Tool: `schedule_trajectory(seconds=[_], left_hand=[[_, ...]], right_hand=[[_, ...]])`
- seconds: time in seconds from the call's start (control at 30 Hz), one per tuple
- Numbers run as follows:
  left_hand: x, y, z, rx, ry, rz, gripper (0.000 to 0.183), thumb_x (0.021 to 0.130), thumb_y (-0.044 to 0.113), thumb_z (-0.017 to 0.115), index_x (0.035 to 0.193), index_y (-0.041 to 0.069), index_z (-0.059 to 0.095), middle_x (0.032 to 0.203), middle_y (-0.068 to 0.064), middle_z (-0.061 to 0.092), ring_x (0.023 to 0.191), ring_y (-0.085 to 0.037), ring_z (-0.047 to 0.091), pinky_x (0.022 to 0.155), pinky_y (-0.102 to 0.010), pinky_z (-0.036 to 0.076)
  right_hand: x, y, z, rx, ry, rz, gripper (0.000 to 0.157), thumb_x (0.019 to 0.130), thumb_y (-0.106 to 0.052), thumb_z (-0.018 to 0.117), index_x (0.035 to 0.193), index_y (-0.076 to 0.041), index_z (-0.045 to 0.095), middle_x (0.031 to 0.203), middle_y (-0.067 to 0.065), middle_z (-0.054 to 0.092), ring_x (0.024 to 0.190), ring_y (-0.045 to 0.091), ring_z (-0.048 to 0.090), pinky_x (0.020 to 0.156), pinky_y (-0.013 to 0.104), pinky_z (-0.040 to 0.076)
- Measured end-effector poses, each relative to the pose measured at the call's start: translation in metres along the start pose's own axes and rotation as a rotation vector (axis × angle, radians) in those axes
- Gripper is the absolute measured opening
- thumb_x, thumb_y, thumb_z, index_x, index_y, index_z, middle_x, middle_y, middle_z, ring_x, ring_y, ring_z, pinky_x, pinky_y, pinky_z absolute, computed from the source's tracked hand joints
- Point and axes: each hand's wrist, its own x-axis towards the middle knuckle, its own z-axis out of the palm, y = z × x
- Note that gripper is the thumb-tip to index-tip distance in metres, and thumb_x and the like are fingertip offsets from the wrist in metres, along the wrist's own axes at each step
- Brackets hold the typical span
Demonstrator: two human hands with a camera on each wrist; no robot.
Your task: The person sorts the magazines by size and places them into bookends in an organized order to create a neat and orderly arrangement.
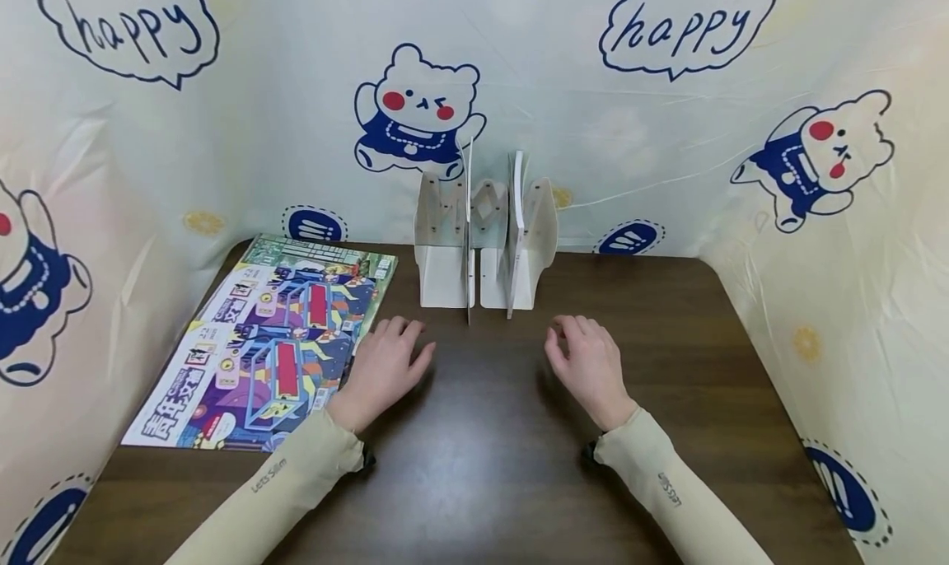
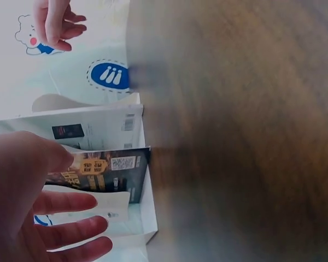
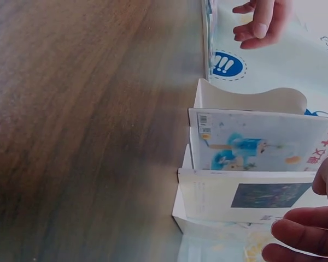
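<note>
My left hand [image 1: 381, 371] is held over the table beside the stack of magazines [image 1: 278, 384], its fingers relaxed and holding nothing. Opposite it, my right hand [image 1: 589, 371] hangs with loosely bent fingers, also without any object. Between and beyond both hands stands a white bookend rack [image 1: 445, 281]. Two thin books are upright in it, a left one [image 1: 469, 235] and a right one [image 1: 516, 211]. The left wrist view shows a dark cover with a QR code [image 2: 123, 164]; the right wrist view shows a pale cover with blue figures [image 3: 240, 147].
The colourful magazines lie flat at the table's left side, overlapping, with a green cover [image 1: 296, 252] farthest back. A dark wooden table [image 1: 482, 474] extends under the hands. Pale curtains [image 1: 541, 95] printed with bears enclose its back and sides.
</note>
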Motion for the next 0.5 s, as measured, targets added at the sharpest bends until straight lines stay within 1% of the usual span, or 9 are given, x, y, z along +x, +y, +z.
schedule_trajectory(seconds=[0.23,0.4,0.5], left_hand=[[-0.003,0.002,0.004,-0.011,0.039,0.006,0.036,0.101,0.032,0.067,0.122,0.002,0.071,0.113,-0.018,0.068,0.102,-0.037,0.064,0.081,-0.054,0.056],[-0.008,0.003,0.007,-0.022,0.035,0.005,0.034,0.101,0.03,0.067,0.12,0.002,0.072,0.11,-0.017,0.069,0.1,-0.035,0.065,0.079,-0.053,0.056],[-0.009,0.004,0.008,-0.029,0.035,0.006,0.033,0.1,0.029,0.068,0.119,0.002,0.072,0.109,-0.016,0.069,0.099,-0.035,0.065,0.079,-0.052,0.057]], right_hand=[[0.003,0.001,-0.001,-0.003,0.022,-0.007,0.018,0.097,-0.016,0.064,0.101,-0.001,0.072,0.084,0.013,0.071,0.071,0.029,0.064,0.064,0.046,0.054],[0.005,0.003,-0.001,-0.003,0.017,0.008,0.017,0.098,-0.016,0.064,0.101,-0.001,0.072,0.083,0.012,0.071,0.069,0.028,0.063,0.063,0.046,0.054],[0.011,0.005,-0.001,-0.006,0.015,0.03,0.017,0.098,-0.016,0.063,0.1,-0.002,0.071,0.082,0.011,0.071,0.068,0.027,0.063,0.063,0.046,0.054]])
